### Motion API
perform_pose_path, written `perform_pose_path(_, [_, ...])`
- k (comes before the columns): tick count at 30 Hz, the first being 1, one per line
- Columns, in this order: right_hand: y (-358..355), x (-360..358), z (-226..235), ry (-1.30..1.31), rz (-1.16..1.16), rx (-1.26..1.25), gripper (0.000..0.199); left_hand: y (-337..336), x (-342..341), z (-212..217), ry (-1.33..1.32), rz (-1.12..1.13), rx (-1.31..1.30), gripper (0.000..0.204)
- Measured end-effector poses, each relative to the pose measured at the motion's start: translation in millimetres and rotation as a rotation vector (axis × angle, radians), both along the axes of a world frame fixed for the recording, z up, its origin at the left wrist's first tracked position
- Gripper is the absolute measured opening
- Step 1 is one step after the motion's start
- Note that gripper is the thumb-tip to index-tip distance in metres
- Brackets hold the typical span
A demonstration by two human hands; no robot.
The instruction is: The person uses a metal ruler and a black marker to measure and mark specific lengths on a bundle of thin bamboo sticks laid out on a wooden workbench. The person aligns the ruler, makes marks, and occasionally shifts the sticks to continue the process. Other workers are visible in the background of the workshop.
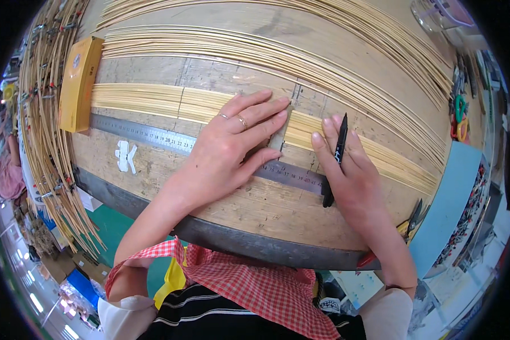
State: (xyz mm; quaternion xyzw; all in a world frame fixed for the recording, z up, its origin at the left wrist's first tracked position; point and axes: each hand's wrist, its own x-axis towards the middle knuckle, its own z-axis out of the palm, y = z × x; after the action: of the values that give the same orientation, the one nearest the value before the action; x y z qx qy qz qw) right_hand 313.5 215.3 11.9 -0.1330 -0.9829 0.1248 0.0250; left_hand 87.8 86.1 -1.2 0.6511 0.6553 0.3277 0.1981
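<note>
A left hand (pixel 232 144) lies flat, fingers spread, pressing a band of bamboo strips (pixel 153 102) against a steel ruler (pixel 153 136) on the desk (pixel 255 209). The right hand (pixel 351 170), fingers together, clamps a black pen (pixel 335 161) just right of it, pointing across the strips.

The left hand (pixel 232 144) hides part of the steel ruler (pixel 153 136).

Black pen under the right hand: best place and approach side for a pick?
Grip the black pen at its lower barrel, coming from the table's near edge. That end sticks out below the right hand, over the steel ruler; the upper half lies between the fingers, beside the bamboo strips that the left hand presses flat.
</note>
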Motion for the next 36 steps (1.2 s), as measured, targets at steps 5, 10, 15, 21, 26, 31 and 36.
perform_pose_path(5, [2.6, 0.4, 0.7, 0.047, -0.009, -0.042, 0.047, 1.5, 0.4, 0.7, 0.007, 0.007, 0.011, 0.060])
perform_pose_path(10, [4.7, 1.1, 4.1, 0.055, -0.046, -0.109, 0.046, 1.8, 0.3, -1.0, -0.004, 0.010, 0.013, 0.060])
perform_pose_path(15, [7.0, -0.4, 12.2, 0.089, -0.137, -0.336, 0.048, 1.7, 0.4, -0.5, -0.012, 0.013, 0.012, 0.060])
perform_pose_path(21, [-7.7, 2.4, 39.9, 0.255, -0.575, -0.944, 0.043, 2.1, 1.9, -1.0, -0.034, 0.021, 0.020, 0.060])
perform_pose_path(26, [-8.7, -7.6, 51.8, 0.231, -0.466, -0.809, 0.072, 1.2, 0.1, 0.8, -0.021, 0.028, 0.004, 0.060])
perform_pose_path(31, [-5.3, -19.3, 23.6, 0.401, -0.319, -0.643, 0.040, 1.9, 1.3, 2.5, -0.019, 0.029, -0.016, 0.060])
perform_pose_path(36, [-12.2, -25.3, 2.3, 0.477, -0.313, -0.621, 0.039, 2.1, 1.7, 2.8, -0.003, 0.026, -0.026, 0.061])
